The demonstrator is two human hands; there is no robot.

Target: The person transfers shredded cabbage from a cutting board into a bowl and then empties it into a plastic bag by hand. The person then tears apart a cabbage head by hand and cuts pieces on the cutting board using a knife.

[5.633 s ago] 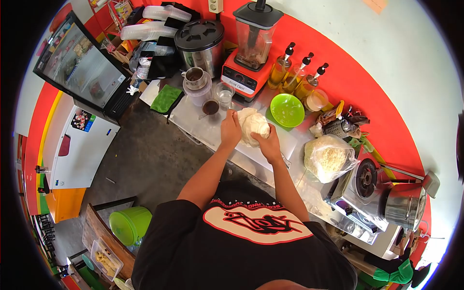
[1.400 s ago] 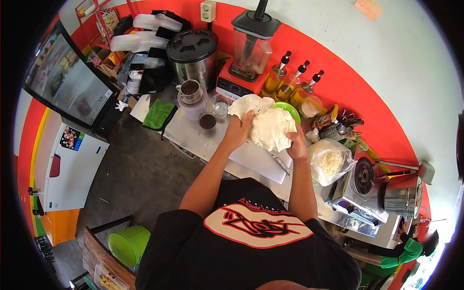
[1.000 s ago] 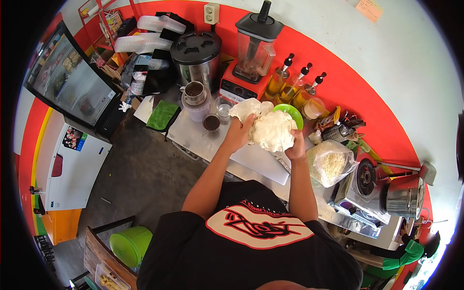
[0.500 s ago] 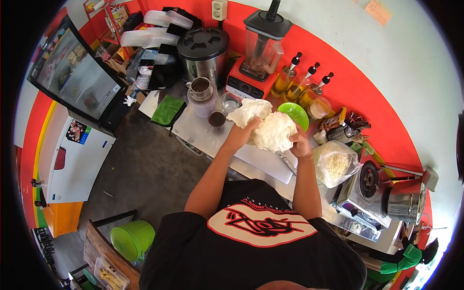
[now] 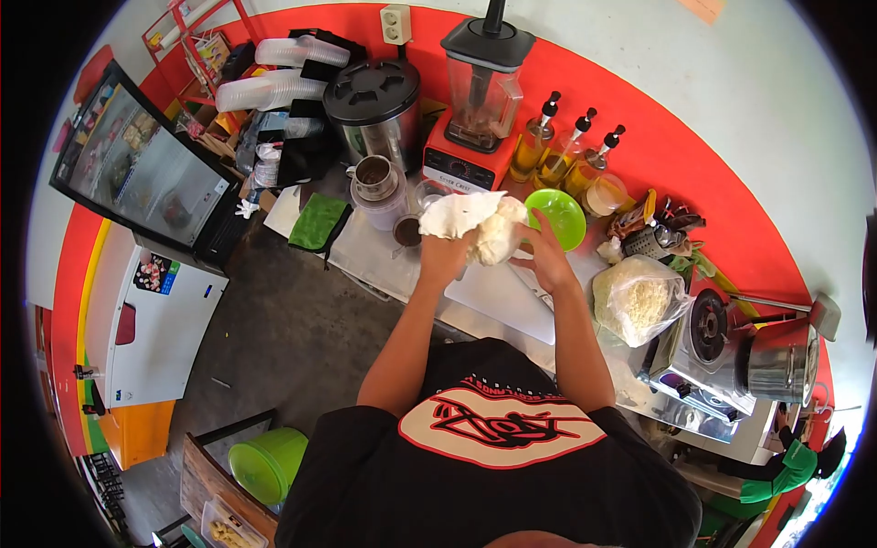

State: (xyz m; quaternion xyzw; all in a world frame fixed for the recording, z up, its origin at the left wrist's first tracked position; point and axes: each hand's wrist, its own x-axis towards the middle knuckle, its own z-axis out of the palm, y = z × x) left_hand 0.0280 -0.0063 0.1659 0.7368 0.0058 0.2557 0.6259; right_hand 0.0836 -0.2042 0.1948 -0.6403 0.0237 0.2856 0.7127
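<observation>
My left hand point(image 5: 445, 259) grips a pale cream, ruffled mass point(image 5: 498, 230) over the worktop, its fingers closed from below and partly hidden. A flat white flap point(image 5: 454, 216) sticks out on its left side; whether it is dough or something else I cannot tell. To its right, my right hand point(image 5: 545, 254) has its fingers apart, close by the mass; whether a fingertip touches it is unclear. Just behind the right hand is a bright green bowl point(image 5: 565, 217). Under both hands lies a white cutting board point(image 5: 507, 301).
A red blender point(image 5: 466, 164), oil bottles point(image 5: 553, 167) with pump tops and a lidded metal container point(image 5: 375, 110) line the wall. To the right are a clear bag of pale shreds point(image 5: 635, 301) and a stove point(image 5: 703, 342). A person in green point(image 5: 793, 470) is at lower right.
My right hand has come away from the right side of the mass and its fingers have spread. The mass has turned and moved slightly left in my left hand. The view has shifted a little.
</observation>
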